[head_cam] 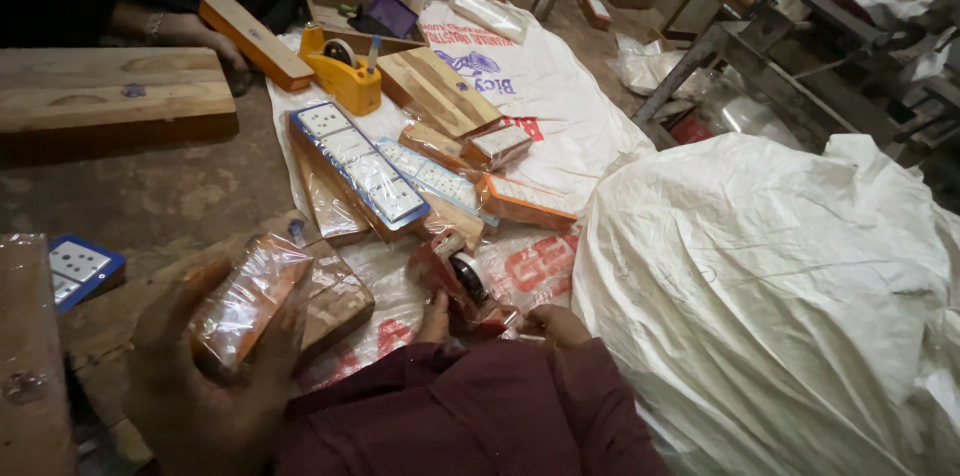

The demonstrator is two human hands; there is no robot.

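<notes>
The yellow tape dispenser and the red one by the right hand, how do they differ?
The yellow tape dispenser stands free and untouched on the white sheet; the red tape dispenser is gripped by the right hand. The yellow one is upright, the red one tilted. The yellow one lies farther away. Both carry a tape roll.

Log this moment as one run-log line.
left hand: holds plastic-wrapped block | right hand: on red tape dispenser | sack beside

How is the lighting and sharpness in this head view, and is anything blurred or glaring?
Head view: dim, uneven light; the top left corner is nearly black. The left hand and the plastic-wrapped block it grips are soft with blur. The right hand by the red tape dispenser is also smeared. The white sack is brightest; wrapped domino sets show mild sheen.
</notes>
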